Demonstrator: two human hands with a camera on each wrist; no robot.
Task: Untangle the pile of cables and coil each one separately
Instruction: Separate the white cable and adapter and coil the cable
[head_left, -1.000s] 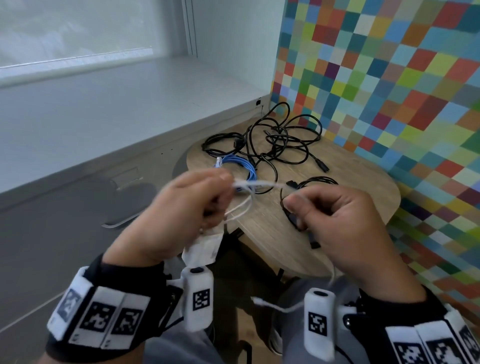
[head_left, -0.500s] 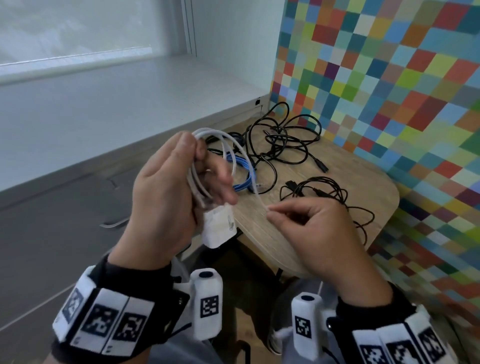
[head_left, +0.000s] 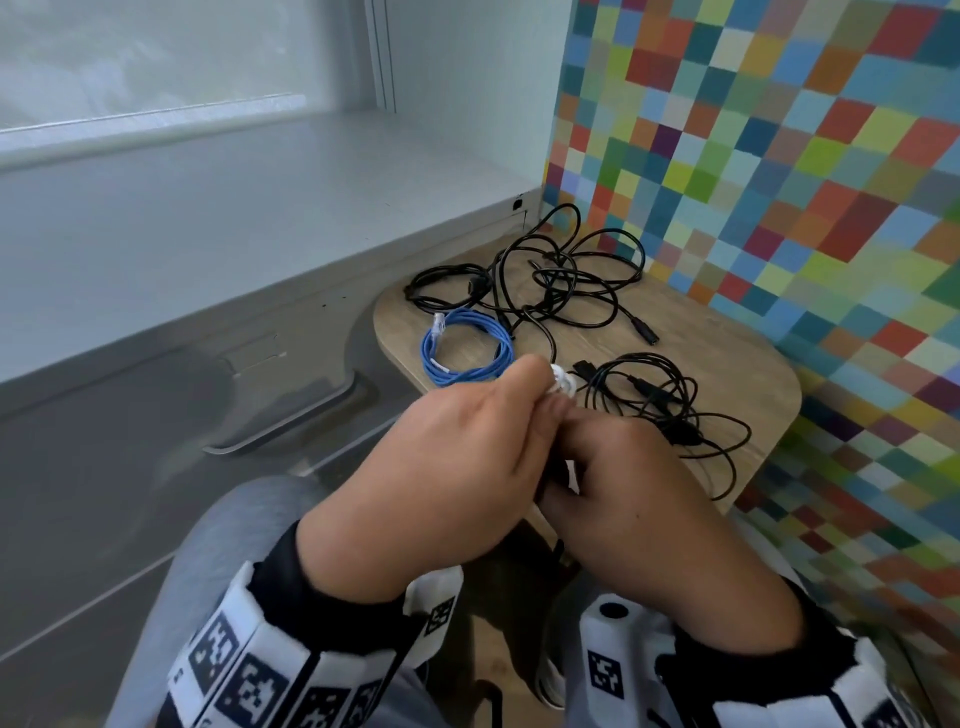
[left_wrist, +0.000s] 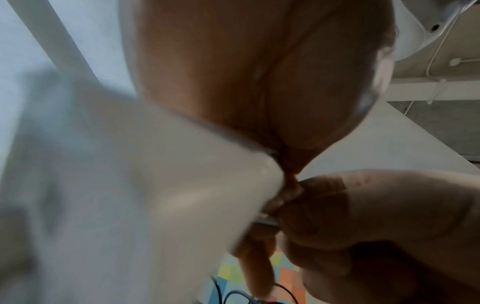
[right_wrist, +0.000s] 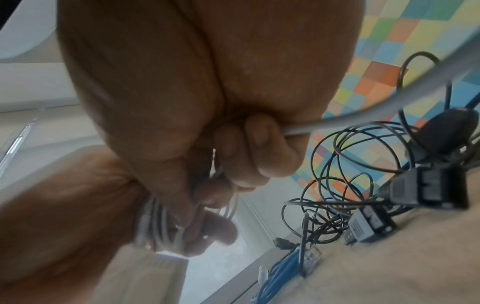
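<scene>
Above table edge, both hands (fingers curled) gripping white cable (head_left: 563, 387)

A small wooden table (head_left: 727, 364) with rounded corners stood in the corner of the room. To its right rose a wall (head_left: 779, 156) covered in a patchwork of small coloured squares: green, blue, orange, red and yellow. To the left ran a broad pale grey sill (head_left: 234, 197) beneath a window (head_left: 156, 52), which let in soft daylight. Below the sill was a grey panel (head_left: 104, 467) with a curved recess.
</scene>
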